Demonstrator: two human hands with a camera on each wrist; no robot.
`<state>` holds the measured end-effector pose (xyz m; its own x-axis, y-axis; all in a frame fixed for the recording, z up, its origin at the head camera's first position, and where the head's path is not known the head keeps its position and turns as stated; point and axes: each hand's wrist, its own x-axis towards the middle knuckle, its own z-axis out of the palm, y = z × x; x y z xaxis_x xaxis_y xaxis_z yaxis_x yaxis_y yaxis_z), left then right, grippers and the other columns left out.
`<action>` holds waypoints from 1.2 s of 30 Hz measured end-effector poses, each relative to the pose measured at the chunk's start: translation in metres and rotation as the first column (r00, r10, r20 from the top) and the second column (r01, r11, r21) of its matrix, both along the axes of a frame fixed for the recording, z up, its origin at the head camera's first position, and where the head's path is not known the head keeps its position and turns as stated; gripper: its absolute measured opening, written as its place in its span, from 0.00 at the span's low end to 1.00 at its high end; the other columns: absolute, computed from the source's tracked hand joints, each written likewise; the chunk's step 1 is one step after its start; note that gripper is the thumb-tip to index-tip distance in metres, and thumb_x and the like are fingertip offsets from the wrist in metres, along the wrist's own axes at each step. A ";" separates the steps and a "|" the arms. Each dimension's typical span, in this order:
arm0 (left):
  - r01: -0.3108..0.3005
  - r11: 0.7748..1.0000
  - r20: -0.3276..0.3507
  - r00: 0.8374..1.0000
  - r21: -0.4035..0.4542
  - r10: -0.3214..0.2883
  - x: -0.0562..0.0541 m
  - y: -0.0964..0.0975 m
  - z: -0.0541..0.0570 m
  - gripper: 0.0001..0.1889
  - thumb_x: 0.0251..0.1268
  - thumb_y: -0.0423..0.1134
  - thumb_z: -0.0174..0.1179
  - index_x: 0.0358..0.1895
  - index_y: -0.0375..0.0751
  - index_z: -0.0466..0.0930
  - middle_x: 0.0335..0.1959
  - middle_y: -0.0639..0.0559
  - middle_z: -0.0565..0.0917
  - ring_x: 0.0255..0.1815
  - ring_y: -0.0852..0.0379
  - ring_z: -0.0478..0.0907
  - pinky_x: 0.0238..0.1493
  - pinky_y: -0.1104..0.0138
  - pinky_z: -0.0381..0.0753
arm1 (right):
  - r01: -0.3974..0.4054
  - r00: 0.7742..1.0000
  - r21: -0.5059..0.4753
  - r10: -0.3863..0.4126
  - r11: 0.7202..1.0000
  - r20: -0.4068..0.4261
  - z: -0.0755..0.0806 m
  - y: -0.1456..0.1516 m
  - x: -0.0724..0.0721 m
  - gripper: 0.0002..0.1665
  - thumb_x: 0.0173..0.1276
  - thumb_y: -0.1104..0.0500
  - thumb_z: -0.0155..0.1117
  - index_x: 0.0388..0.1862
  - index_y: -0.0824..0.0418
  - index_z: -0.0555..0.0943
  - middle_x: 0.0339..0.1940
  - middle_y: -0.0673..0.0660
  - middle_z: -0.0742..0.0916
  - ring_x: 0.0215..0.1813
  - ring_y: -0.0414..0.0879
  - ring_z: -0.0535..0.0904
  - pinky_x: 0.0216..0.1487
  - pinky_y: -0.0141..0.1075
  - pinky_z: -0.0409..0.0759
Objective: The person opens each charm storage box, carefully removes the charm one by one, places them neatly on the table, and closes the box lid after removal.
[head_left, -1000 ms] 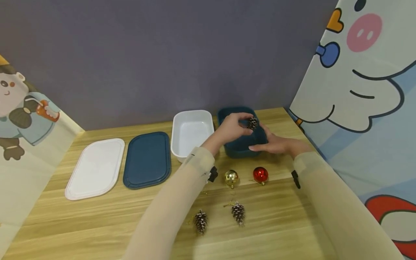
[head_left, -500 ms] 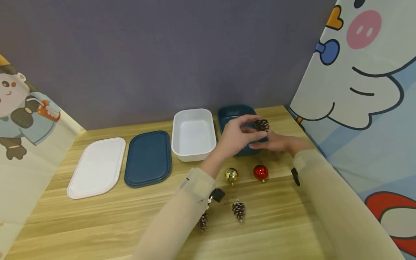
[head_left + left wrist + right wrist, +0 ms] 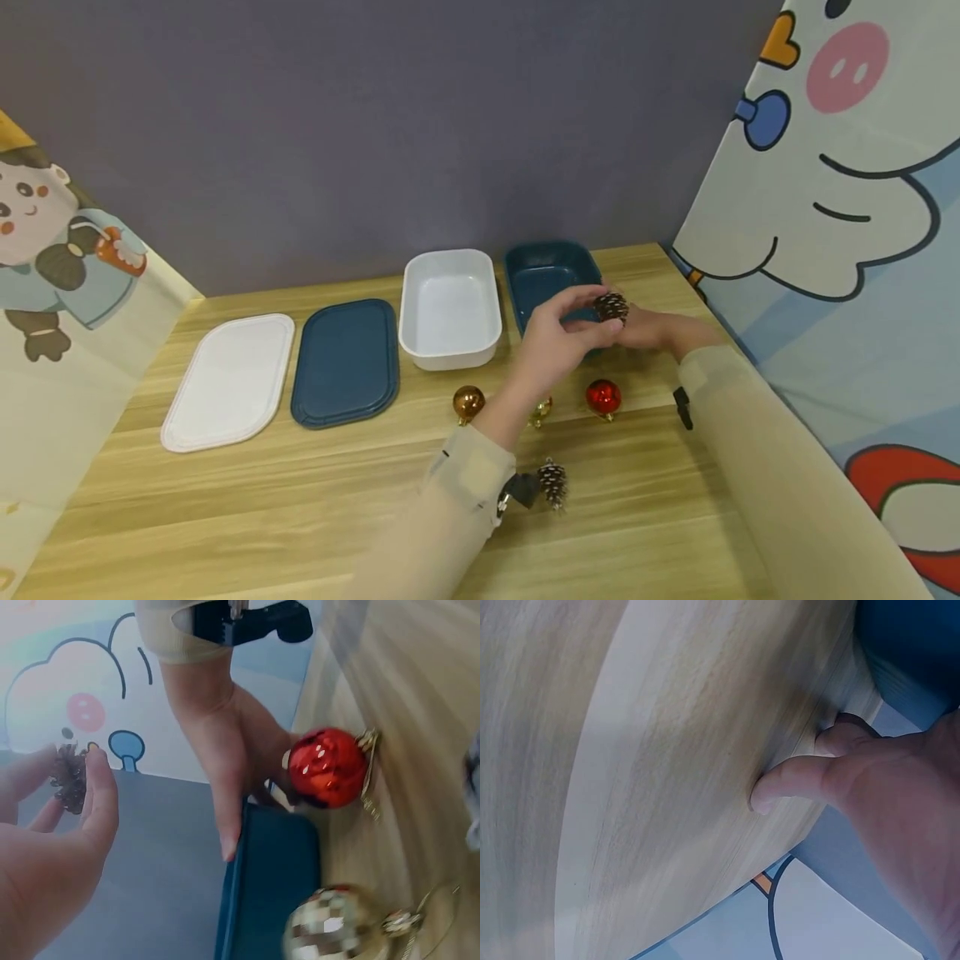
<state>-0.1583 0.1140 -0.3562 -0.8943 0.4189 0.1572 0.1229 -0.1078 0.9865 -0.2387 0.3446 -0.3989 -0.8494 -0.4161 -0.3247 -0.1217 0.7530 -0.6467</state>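
My left hand (image 3: 558, 329) pinches a small dark pinecone ornament (image 3: 611, 307) between thumb and fingertips, over the right side of the blue container (image 3: 551, 271). The same pinecone (image 3: 70, 780) shows in the left wrist view. My right hand (image 3: 648, 327) is at the container's right side, partly behind the left hand and pinecone. In the left wrist view, its thumb lies along the rim while its other fingers go down outside the wall. Two right fingers (image 3: 791, 780) reach down to the wooden table (image 3: 667, 750) beside the container in the right wrist view.
Left of the blue container stands a white container (image 3: 450, 312). A blue lid (image 3: 347, 362) and a white lid (image 3: 228, 383) lie further left. Nearer are a brown-gold ball (image 3: 468, 402), a gold mirrored ball (image 3: 542, 410), a red ball (image 3: 603, 398) and another pinecone (image 3: 553, 482).
My left hand has carried the pinecone rightward and toward me, from over the blue container to its right edge. The right hand stays at the container. The brown-gold ball has come into view.
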 end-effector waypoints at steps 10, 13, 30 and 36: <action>-0.001 1.000 0.026 1.000 0.007 0.000 0.016 0.002 -0.010 0.29 0.67 0.33 0.74 0.71 0.47 0.80 0.68 0.49 0.80 0.48 0.67 0.88 0.49 0.71 0.88 | 0.079 0.996 0.003 -0.079 0.997 0.047 0.002 0.002 0.005 0.73 0.75 0.37 0.65 0.86 0.51 0.17 0.88 0.75 0.34 0.87 0.78 0.34 0.81 0.77 0.41; -0.005 1.000 0.014 1.000 -0.013 0.005 0.021 0.002 -0.012 0.28 0.67 0.32 0.74 0.70 0.46 0.80 0.61 0.48 0.85 0.45 0.68 0.87 0.45 0.73 0.87 | 0.091 0.994 0.007 -0.091 0.996 0.056 0.001 0.001 0.005 0.74 0.74 0.34 0.66 0.86 0.49 0.17 0.88 0.75 0.36 0.87 0.78 0.35 0.81 0.78 0.43; 0.044 0.966 -0.032 0.998 -0.254 -0.054 0.058 0.008 -0.021 0.28 0.66 0.38 0.76 0.67 0.51 0.79 0.62 0.55 0.85 0.36 0.73 0.82 0.36 0.75 0.82 | 0.169 0.976 0.002 -0.168 0.986 0.136 -0.006 0.001 0.004 0.77 0.70 0.27 0.66 0.84 0.39 0.13 0.88 0.64 0.26 0.88 0.74 0.29 0.81 0.78 0.43; -0.027 0.888 -0.125 0.992 -0.459 -0.034 0.072 0.012 -0.030 0.27 0.63 0.42 0.78 0.65 0.54 0.82 0.38 0.54 0.85 0.31 0.69 0.77 0.32 0.74 0.78 | 0.173 0.979 0.013 -0.173 0.985 0.105 -0.005 -0.002 0.006 0.79 0.67 0.23 0.66 0.85 0.40 0.15 0.88 0.67 0.27 0.88 0.74 0.27 0.81 0.77 0.42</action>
